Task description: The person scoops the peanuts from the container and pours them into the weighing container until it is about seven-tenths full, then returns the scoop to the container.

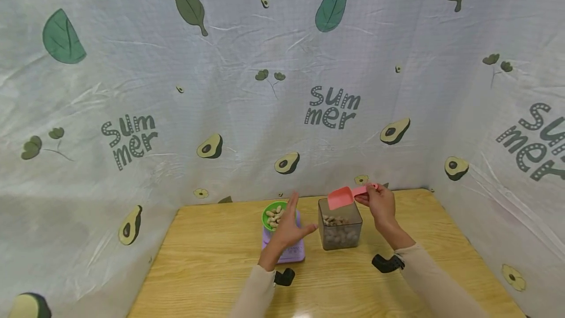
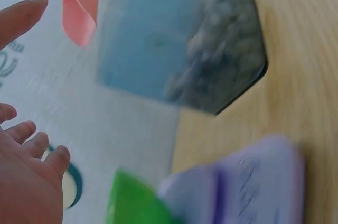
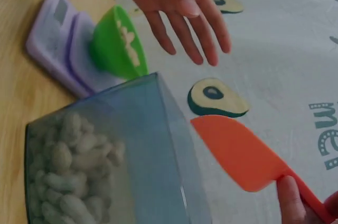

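My right hand [image 1: 380,204] pinches the handle of a pink scoop [image 1: 341,198] above a see-through grey bin [image 1: 340,236] part filled with peanuts [image 3: 74,176]. In the right wrist view the scoop's blade [image 3: 240,152] is beside the bin's rim, and its inside is not visible. My left hand [image 1: 289,232] is spread in the air, fingers straight and holding nothing. It hovers over a purple kitchen scale [image 1: 291,254], partly covering it in the head view. On the scale stands a green bowl [image 3: 108,47] with peanuts [image 1: 274,216] in it.
The wooden table [image 1: 212,244] reaches back to a white printed sheet [image 1: 243,112] that hangs behind it and at both sides. The bin stands close to the right of the scale. Black camera mounts [image 1: 387,263] are strapped to both wrists.
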Motion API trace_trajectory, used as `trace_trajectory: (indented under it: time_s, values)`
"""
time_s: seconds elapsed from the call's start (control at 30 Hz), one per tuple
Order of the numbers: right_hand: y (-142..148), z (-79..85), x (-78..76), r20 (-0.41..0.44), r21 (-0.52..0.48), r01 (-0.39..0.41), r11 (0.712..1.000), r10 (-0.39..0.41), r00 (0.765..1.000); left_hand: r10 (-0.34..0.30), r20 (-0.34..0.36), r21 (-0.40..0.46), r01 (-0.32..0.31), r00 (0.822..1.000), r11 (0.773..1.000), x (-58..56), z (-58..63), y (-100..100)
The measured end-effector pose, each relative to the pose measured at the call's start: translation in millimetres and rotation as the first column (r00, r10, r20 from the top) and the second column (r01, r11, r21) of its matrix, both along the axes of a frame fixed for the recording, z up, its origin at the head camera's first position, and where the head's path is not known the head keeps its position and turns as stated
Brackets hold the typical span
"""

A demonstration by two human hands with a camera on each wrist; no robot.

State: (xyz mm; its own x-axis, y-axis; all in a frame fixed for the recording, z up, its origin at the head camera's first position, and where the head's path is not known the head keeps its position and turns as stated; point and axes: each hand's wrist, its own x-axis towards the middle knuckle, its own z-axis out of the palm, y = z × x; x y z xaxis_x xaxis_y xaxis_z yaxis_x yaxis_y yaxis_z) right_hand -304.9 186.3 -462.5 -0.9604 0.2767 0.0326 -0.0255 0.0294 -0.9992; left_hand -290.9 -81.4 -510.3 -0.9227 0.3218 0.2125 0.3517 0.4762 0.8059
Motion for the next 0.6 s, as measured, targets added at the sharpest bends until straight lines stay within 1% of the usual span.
trace_trajectory:
  time_s: [0.07, 0.13, 0.2, 0.27, 0.33, 0.4, 0.47, 0.53, 0.6]
  values:
    - [1.7, -3.2, -4.1, 0.033, 0.085, -0.027, 0.996, 0.024, 0.999, -0.018, 0.032, -0.027, 0.019, 0.999, 0.999, -2.8, -3.3, 11.9]
    - [0.3, -6.9, -9.3, 0.059, 0.182, -0.068, 0.981, 0.059, 0.997, -0.030, 0.060, -0.056, 0.034, 0.998, 0.998, -7.0, -8.9, 23.0]
    - [-3.4, -10.7, -14.9, 0.069, 0.275, -0.101, 0.956, 0.085, 0.994, -0.039, 0.081, -0.078, 0.046, 0.996, 0.996, -12.0, -15.1, 32.2]
    - [-8.7, -15.0, -20.2, 0.051, 0.370, -0.119, 0.922, 0.108, 0.993, -0.043, 0.095, -0.080, 0.051, 0.995, 0.995, -17.3, -22.1, 39.4]
    - [-13.7, -19.9, -24.9, 0.014, 0.469, -0.117, 0.875, 0.125, 0.992, -0.055, 0.119, -0.045, 0.060, 0.991, 0.997, -21.4, -28.5, 44.3]
    - [-18.6, -23.9, -27.7, -0.034, 0.573, -0.094, 0.814, 0.138, 0.990, -0.069, 0.154, 0.003, 0.069, 0.986, 0.998, -24.3, -33.0, 47.4]
    - [-22.5, -26.8, -28.9, -0.071, 0.663, -0.076, 0.745, 0.164, 0.984, -0.085, 0.180, 0.049, 0.077, 0.980, 0.996, -26.3, -35.7, 49.4]
    - [-25.5, -28.1, -29.9, -0.101, 0.724, -0.064, 0.687, 0.196, 0.975, -0.102, 0.194, 0.095, 0.085, 0.976, 0.992, -28.2, -36.6, 51.0]
    - [-26.6, -27.7, -30.8, -0.111, 0.754, -0.072, 0.653, 0.234, 0.966, -0.105, 0.192, 0.119, 0.083, 0.976, 0.989, -30.1, -35.5, 52.0]
